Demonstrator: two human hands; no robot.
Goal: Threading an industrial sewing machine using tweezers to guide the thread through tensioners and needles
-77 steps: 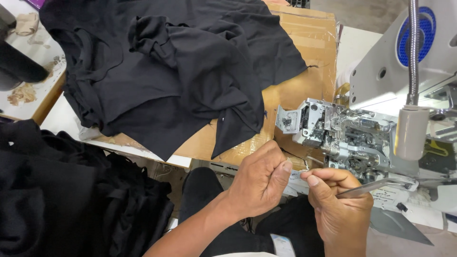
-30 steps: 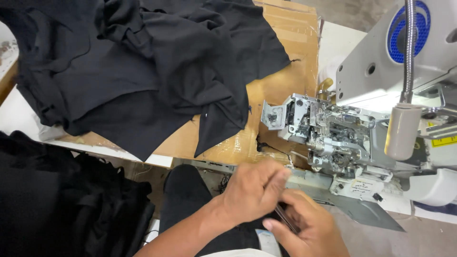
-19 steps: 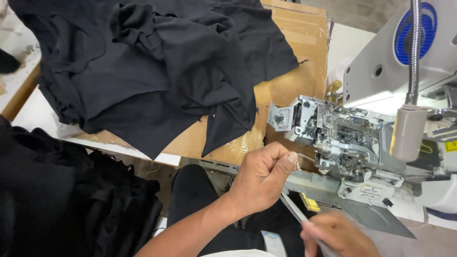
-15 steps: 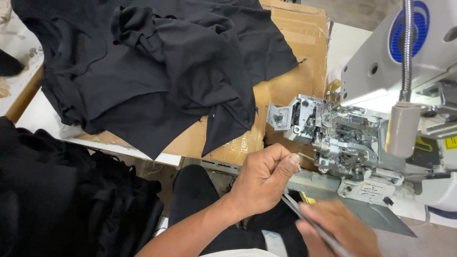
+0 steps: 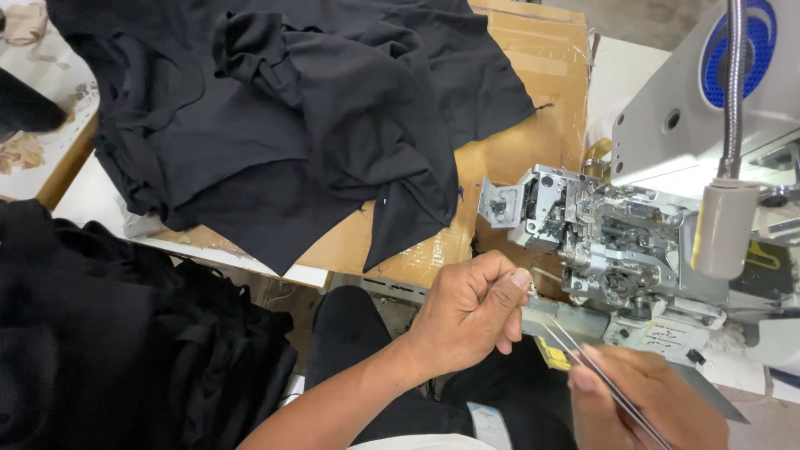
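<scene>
My left hand [image 5: 472,310] is curled shut, thumb and forefinger pinched together right in front of the opened metal mechanism [image 5: 602,242] of a sewing machine [image 5: 708,108]; whatever it pinches is too thin to make out. My right hand [image 5: 646,400], low at the right, grips long thin metal tweezers [image 5: 583,362] whose tips point up and left toward the left hand's fingertips. A small hinged cover [image 5: 498,202] of the machine stands swung open on its left side.
Black fabric pieces [image 5: 308,117] lie heaped on flattened cardboard [image 5: 517,142] on the table. More black cloth [image 5: 108,333] is piled at the lower left. A flexible lamp neck [image 5: 733,92] with a cylindrical head [image 5: 723,229] hangs over the machine.
My right hand has come back up from low in my lap, raising the tweezers toward the left hand. The left hand has stayed pinched in front of the machine.
</scene>
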